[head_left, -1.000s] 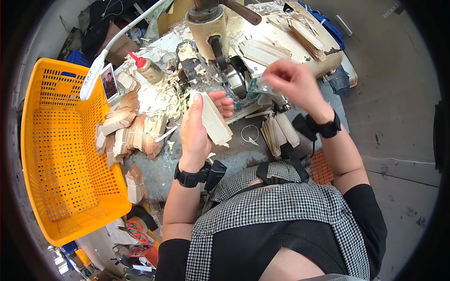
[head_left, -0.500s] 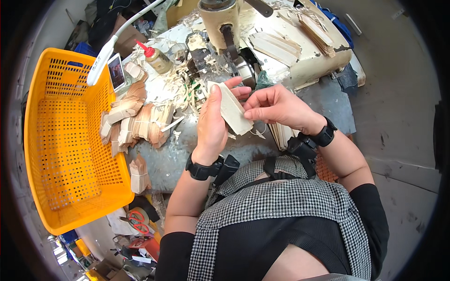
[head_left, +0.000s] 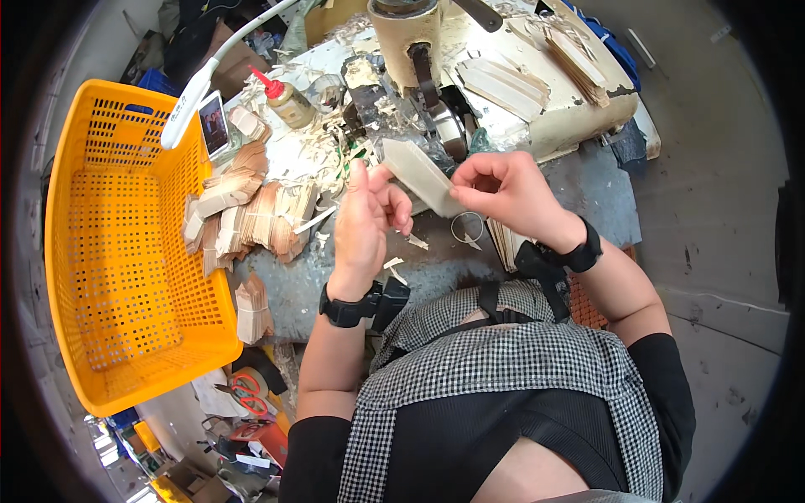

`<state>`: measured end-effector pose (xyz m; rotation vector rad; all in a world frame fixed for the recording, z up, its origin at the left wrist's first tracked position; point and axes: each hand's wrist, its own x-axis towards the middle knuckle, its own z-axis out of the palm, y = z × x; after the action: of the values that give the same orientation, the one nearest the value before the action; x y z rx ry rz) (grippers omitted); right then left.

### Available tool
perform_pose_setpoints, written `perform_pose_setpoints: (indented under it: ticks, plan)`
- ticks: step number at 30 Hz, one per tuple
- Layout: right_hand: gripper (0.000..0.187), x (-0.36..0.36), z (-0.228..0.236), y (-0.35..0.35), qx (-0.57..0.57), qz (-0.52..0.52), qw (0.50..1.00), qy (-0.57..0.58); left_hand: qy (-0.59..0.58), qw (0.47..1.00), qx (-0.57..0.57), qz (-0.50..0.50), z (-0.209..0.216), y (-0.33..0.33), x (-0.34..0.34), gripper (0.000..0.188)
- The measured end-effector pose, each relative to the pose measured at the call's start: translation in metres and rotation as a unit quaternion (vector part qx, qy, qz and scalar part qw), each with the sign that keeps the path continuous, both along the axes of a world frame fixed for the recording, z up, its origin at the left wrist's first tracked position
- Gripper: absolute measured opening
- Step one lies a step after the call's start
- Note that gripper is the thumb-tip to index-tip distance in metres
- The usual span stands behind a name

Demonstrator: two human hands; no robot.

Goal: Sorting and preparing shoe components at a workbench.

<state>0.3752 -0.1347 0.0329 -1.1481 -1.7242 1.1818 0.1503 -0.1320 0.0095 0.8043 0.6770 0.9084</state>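
A flat, pale strip-shaped piece [head_left: 419, 178] with one pointed end is pinched by its lower right end between the thumb and fingers of my right hand [head_left: 511, 194]. Its material, leather or something similar, I cannot make out for certain. My left hand [head_left: 365, 222] is just left of the piece, thumb raised and fingers loosely bent and apart, gripping nothing. A thin round loop [head_left: 467, 226] shows below the right hand. Under the right wrist, a stack of pale strips [head_left: 506, 243] lies partly hidden by the wrist band.
A cream-coloured machine [head_left: 408, 50] stands ahead, with pale shavings [head_left: 327, 159] around it. Bundled pieces [head_left: 264, 220] lie at left beside a yellow crate [head_left: 126, 277]. A red-tipped bottle [head_left: 289, 105], a phone [head_left: 214, 126], a white lamp [head_left: 189, 101] and more strips [head_left: 506, 86] are nearby.
My left hand has let go of the pale piece and moved down and left. The piece now stays in my right hand, which has shifted slightly right.
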Motion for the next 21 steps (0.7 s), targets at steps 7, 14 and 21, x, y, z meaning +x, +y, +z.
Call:
perform_pose_setpoints:
  ticks: [7,14,21]
  plan:
    - [0.030,-0.007,-0.016,0.007,0.547,-0.031,0.796,-0.257,0.091,0.989,0.043,0.106,0.023,-0.008,-0.009,0.025]
    - [0.027,-0.017,-0.023,0.013,0.528,-0.011,0.810,-0.255,0.170,0.971,0.066,0.151,0.008,-0.003,-0.024,0.018]
    - [0.025,-0.023,-0.023,0.021,0.512,-0.024,0.810,-0.284,0.204,0.965,0.080,0.145,0.005,0.008,-0.026,0.016]
